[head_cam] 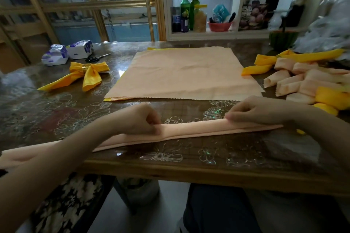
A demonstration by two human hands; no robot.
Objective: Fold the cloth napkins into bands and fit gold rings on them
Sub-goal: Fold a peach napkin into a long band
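Observation:
A peach napkin folded into a long narrow band (193, 131) lies across the near part of the table (170, 174). My left hand (141, 119) pinches its upper edge near the middle. My right hand (253, 109) pinches the same edge further right. Beyond the band lies a stack of flat napkins (185, 73), peach on top with yellow beneath. At the left rests a yellow napkin bow (81, 76) held by a gold ring (86, 66).
A pile of folded peach and yellow napkins (306, 79) fills the right side. Scissors (96, 58) and two tissue packs (66, 52) sit at the back left. Bottles and jars (189, 9) stand on a shelf behind. The table's wooden front edge runs just below the band.

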